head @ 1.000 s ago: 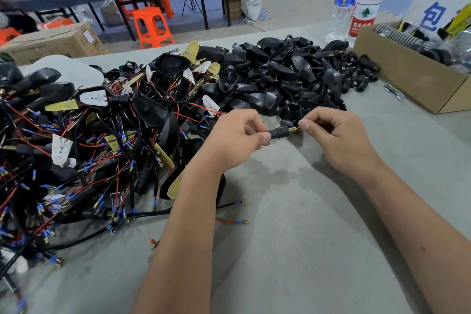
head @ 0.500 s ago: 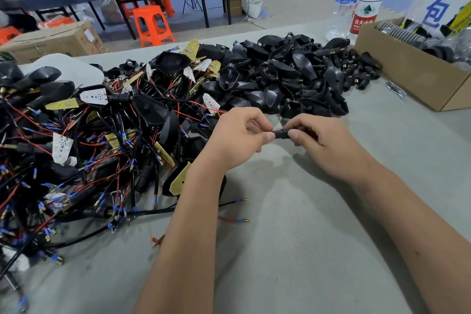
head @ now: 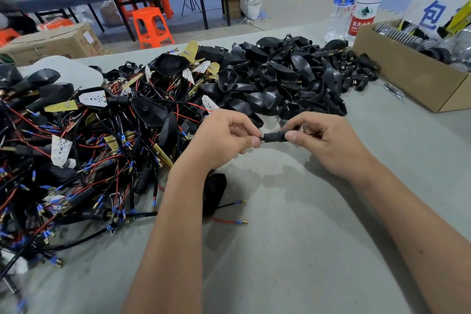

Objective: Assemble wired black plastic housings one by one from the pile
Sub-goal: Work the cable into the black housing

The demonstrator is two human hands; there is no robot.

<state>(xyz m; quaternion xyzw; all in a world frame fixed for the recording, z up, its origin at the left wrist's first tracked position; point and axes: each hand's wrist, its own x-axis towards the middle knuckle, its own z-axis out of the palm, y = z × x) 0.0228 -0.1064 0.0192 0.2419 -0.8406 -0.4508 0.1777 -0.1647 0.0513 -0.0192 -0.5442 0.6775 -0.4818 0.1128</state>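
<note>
Just in front of the pile of wired black housings (head: 153,120), the left hand (head: 221,140) and right hand (head: 328,143) pinch a short black plastic sleeve (head: 272,136) between them, one at each end. Behind the pile stand two water bottles (head: 356,0); to its right sits a cardboard box (head: 413,74).

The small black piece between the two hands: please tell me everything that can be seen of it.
The small black piece is a short, roughly cylindrical part that looks like matt black plastic. It lies about level, held above the grey table, just in front of the pile of black housings. The left hand pinches its left end and the right hand pinches its right end, so only the middle shows. Whether a wire leaves it cannot be told; the fingers hide both ends.
</note>
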